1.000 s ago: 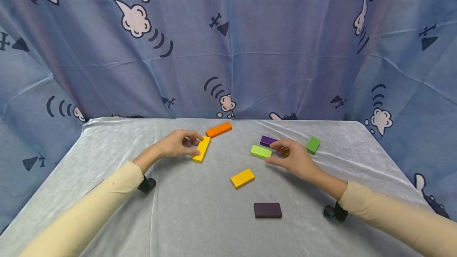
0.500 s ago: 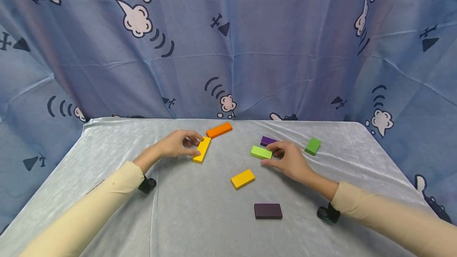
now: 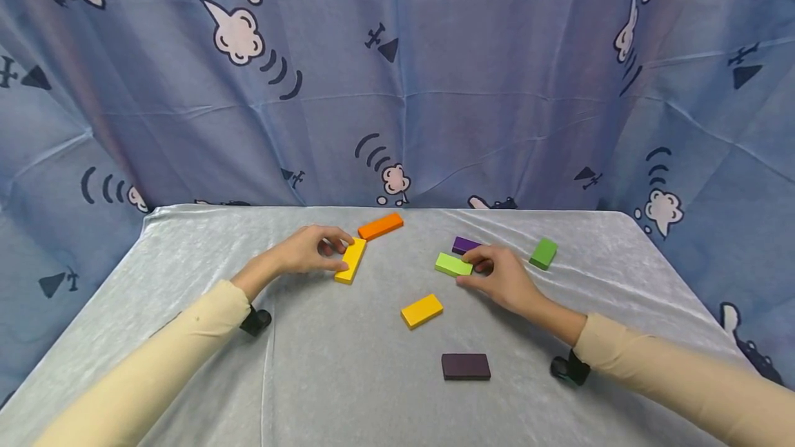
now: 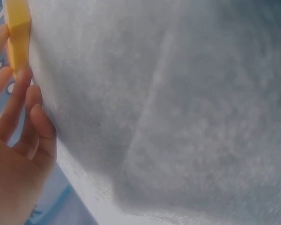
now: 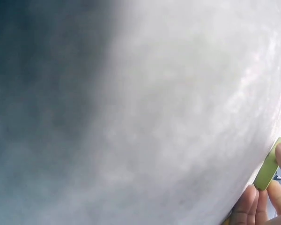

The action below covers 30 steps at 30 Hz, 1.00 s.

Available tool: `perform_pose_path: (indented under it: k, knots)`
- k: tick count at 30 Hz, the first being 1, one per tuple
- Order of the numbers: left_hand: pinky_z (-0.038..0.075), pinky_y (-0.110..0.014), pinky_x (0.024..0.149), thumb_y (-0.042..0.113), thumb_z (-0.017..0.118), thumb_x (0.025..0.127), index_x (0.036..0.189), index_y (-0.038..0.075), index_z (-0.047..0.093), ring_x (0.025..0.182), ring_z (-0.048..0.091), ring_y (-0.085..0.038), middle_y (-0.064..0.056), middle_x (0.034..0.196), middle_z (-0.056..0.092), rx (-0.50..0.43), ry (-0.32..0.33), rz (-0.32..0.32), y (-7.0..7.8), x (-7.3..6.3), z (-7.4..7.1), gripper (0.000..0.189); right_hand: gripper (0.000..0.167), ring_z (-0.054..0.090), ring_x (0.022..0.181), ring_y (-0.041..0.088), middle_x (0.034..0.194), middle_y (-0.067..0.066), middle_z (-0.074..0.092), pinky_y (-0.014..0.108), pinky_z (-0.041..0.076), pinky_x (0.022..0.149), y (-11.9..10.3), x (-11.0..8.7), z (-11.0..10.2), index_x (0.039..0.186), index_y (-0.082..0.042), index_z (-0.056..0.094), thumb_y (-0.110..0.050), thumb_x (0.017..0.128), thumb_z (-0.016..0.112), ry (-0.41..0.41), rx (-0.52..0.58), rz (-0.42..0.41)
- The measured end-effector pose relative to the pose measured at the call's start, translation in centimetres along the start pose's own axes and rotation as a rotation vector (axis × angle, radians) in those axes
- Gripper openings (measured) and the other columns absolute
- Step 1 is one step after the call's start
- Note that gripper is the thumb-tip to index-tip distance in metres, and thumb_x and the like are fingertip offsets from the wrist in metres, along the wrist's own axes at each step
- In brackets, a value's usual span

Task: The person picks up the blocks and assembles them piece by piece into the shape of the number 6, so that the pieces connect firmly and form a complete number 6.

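Observation:
My left hand (image 3: 308, 250) is at a long yellow block (image 3: 355, 255), its thumb and fingertips at the block's two ends. In the left wrist view the same yellow block (image 4: 19, 33) shows above the fingertips. My right hand (image 3: 504, 280) pinches the right end of a light green block (image 3: 452, 265) between thumb and forefinger. The right wrist view shows this green block (image 5: 268, 168) between the digits. A purple block (image 3: 464, 245) lies just behind it, partly covered by the right fingers.
An orange block (image 3: 381, 226) lies at the far end of the left hand's block. A shorter yellow block (image 3: 422, 311) and a dark purple block (image 3: 466, 367) lie nearer on the grey cloth (image 3: 335, 378). To the right is a green block (image 3: 544, 254). A patterned curtain (image 3: 397, 74) hangs behind.
My right hand has shifted left to the light green block, covering a yellow patch seen behind its fingers earlier. My left hand has stayed on its yellow block.

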<state>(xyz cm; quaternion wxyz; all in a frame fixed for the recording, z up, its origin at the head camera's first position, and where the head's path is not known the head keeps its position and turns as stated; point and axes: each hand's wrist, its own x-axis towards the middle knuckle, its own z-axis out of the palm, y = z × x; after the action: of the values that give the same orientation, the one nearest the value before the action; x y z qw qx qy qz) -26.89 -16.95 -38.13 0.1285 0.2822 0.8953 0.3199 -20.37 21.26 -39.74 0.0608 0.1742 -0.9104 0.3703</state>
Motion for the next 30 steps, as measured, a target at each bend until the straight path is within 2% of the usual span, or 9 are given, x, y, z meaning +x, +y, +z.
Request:
perform_pose_path:
  k: [9, 22, 30]
  knots:
    - [0.051, -0.040, 0.089, 0.022, 0.082, 0.089, 0.131, 0.007, 0.066, 0.101, 0.064, -0.024, -0.007, 0.112, 0.068, -0.007, -0.003, 0.008, 0.1, -0.1, 0.0, 0.048, 0.029, 0.063, 0.080, 0.021, 0.097, 0.011, 0.071, 0.030, 0.053, 0.073, 0.1, 0.3, -0.2, 0.105, 0.004, 0.074, -0.004, 0.080, 0.087, -0.008, 0.031, -0.015]
    - [0.051, -0.039, 0.089, 0.022, 0.081, 0.091, 0.132, 0.006, 0.066, 0.099, 0.064, -0.023, -0.006, 0.111, 0.068, -0.002, -0.008, 0.003, 0.0, 0.0, 0.0, 0.046, 0.028, 0.062, 0.079, 0.021, 0.092, 0.007, 0.070, 0.026, 0.053, 0.071, 0.3, 0.4, -0.8, 0.104, 0.002, 0.075, -0.003, 0.080, 0.087, -0.031, 0.074, 0.000]
    - [0.052, -0.039, 0.089, 0.021, 0.081, 0.091, 0.131, 0.006, 0.066, 0.098, 0.064, -0.023, -0.006, 0.111, 0.068, -0.011, -0.010, 0.005, 0.2, -0.1, -0.1, 0.046, 0.029, 0.063, 0.084, 0.023, 0.094, 0.005, 0.071, 0.027, 0.053, 0.075, -0.1, 0.3, -1.5, 0.108, -0.001, 0.075, -0.007, 0.081, 0.087, -0.077, 0.165, 0.021]
